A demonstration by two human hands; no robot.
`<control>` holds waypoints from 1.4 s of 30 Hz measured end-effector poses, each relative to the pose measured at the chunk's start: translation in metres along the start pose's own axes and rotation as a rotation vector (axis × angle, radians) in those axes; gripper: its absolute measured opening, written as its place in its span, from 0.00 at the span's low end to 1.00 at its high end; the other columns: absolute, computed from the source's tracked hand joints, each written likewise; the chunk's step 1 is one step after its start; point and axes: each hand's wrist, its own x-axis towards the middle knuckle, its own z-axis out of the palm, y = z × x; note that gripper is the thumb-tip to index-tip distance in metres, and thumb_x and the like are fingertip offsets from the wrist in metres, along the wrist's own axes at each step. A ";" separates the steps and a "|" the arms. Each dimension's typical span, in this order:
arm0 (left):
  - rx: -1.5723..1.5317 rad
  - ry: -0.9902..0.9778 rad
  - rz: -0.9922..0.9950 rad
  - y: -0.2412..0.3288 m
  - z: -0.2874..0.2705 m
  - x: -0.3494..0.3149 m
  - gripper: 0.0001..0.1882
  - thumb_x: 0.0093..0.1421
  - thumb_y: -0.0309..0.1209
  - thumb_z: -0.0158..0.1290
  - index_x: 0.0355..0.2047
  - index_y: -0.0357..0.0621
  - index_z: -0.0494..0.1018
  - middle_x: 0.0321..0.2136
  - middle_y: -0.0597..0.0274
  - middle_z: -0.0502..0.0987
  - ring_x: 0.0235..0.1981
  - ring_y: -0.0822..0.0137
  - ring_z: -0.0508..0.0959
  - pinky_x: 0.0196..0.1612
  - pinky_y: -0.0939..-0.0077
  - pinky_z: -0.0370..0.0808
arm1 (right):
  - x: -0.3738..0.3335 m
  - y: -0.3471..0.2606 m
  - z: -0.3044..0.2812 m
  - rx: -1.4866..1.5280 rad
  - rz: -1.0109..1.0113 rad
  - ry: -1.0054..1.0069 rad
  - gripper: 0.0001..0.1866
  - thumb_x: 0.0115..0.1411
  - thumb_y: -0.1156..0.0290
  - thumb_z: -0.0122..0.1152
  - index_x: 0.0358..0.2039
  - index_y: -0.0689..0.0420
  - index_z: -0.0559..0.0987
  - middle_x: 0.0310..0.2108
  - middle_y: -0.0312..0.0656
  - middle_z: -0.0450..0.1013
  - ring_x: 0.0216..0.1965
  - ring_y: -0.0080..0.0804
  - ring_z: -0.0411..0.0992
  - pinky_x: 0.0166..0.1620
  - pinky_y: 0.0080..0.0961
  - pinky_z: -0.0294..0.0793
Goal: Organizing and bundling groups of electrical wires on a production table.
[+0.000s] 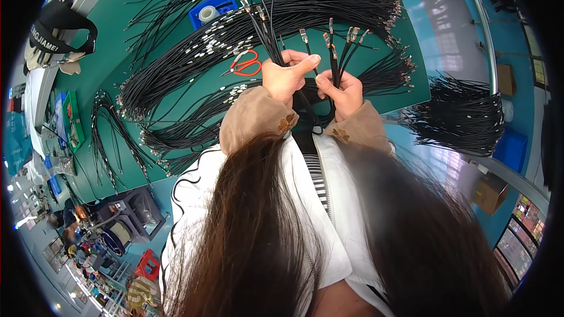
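Several black cables (267, 38) with metal terminals on their ends stand up out of my left hand (285, 76), which is closed round them. My right hand (342, 90) grips a second bunch of black cables (335, 61), their metal ends fanned out above the fingers. Between the two hands a single cable (306, 47) rises, its terminal pointing up; the fingertips of both hands are close to it. Lower down, the cables pass in front of my body, partly hidden by the hands and sleeves. Orange-handled scissors (245, 64) lie on the table, left of my left hand.
Large bundles of black cables (194, 53) cover much of the green table (106, 29). A blue tray (214, 7) holding a white roll stands at the back. More cables (458, 114) hang over a rail at the right. A green bin (74, 120) is at the left edge.
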 end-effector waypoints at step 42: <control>-0.016 0.004 -0.005 -0.004 -0.003 0.003 0.10 0.47 0.26 0.62 0.26 0.34 0.74 0.18 0.69 0.70 0.15 0.81 0.63 0.16 0.85 0.55 | 0.006 0.001 -0.003 0.019 0.003 -0.008 0.07 0.52 0.73 0.64 0.29 0.61 0.77 0.20 0.30 0.69 0.20 0.14 0.61 0.24 0.13 0.57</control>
